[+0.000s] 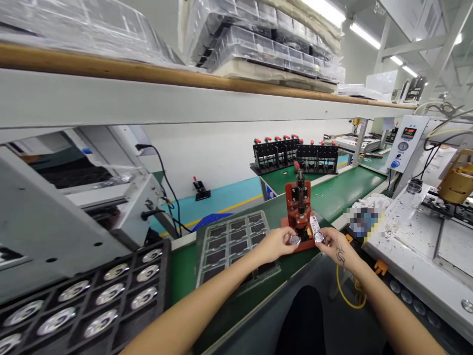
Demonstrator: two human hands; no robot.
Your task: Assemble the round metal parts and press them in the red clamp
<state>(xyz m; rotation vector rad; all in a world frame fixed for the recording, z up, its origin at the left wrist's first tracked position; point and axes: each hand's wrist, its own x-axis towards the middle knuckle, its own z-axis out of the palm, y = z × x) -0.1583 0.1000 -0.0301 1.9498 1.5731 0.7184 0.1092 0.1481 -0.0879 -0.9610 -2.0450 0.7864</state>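
My left hand (278,244) pinches a small round metal part (294,240) just left of the base of a red toggle press (300,207). On the press's right side, my right hand (334,245) holds another round metal part (319,237) between thumb and fingers. The press stands upright on the green bench, its lever rising at the top. A white label strip shows beside the right-hand part. Whether anything sits inside the press is too small to tell.
A clear compartment tray (236,241) lies left of the press. A black tray (166,276) of round metal parts is at lower left. Black clamp fixtures (277,155) stand behind. A white machine (436,256) is at right, and a shelf (221,101) crosses above.
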